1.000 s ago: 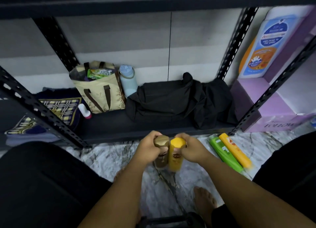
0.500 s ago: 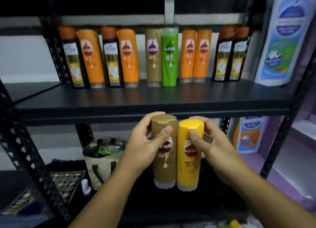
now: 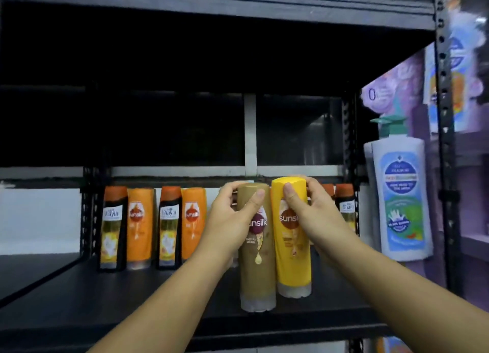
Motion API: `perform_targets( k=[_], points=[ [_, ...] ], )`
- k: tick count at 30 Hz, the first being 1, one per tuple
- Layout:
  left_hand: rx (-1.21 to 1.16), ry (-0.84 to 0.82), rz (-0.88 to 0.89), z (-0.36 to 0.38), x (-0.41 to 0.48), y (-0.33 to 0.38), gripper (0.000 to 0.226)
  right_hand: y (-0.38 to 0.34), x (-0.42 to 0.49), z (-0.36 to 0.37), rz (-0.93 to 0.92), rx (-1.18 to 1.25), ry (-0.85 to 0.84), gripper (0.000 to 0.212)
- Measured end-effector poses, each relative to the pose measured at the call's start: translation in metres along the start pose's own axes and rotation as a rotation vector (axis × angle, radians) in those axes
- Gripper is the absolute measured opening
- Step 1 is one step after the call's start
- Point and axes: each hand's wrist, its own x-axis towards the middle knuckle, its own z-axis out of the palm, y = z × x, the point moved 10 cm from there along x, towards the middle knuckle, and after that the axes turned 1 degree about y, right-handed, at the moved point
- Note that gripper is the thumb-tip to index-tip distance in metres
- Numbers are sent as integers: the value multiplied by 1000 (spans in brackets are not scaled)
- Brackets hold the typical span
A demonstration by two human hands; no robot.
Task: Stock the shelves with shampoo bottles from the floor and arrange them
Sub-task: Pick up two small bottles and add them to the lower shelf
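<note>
- At the back of the black shelf (image 3: 79, 299), toward nine o'clock, black bottles (image 3: 112, 228) and orange bottles (image 3: 140, 225) stand upright, alternating.
- The left hand (image 3: 227, 225) grips the brown bottle (image 3: 258, 268) near its top, thumb across the front.
- At its three o'clock, touching it, the yellow bottle (image 3: 292, 262) is gripped the same way by the right hand (image 3: 315, 217); both bases are low over the shelf's front.
- Farther toward three o'clock stands a white pump bottle (image 3: 402, 204).

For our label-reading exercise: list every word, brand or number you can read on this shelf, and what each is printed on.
"Shayla": black bottle with orange cap.
"sunsilk": orange bottle.
"unsilk", start hidden: brown bottle in left hand.
"suns", rest hidden: yellow bottle in right hand.
"0": purple box.
White pump bottle label: too blurred to read.
</note>
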Motion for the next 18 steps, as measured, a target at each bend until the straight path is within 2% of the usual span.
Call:
perform_targets(
  k=[3, 7, 10, 12, 14, 16, 18],
  points=[
    [70, 25, -35, 2, 16, -22, 37, 26, 15, 0, 49, 17, 32, 35],
    [85, 43, -62, 3, 26, -46, 34, 55, 16, 3, 125, 69, 45, 27],
    [97, 23, -76, 3, 26, -57, 44, 62, 14, 2, 101, 1, 23, 37],
    [169, -62, -85, 2, 18, -65, 45, 71, 8, 4, 117, -35, -33, 48],
    [292, -176, -76, -2, 3, -74, 40, 82, -5, 7, 137, -77, -130, 47],
    [455, -254, -71, -14, -11, -85, 45, 98, -22, 5, 160, -143, -240, 49],
    [562, -335, -131, -23, -23, -102, 54, 118, -37, 3, 195, -243, -370, 60]
  ],
)
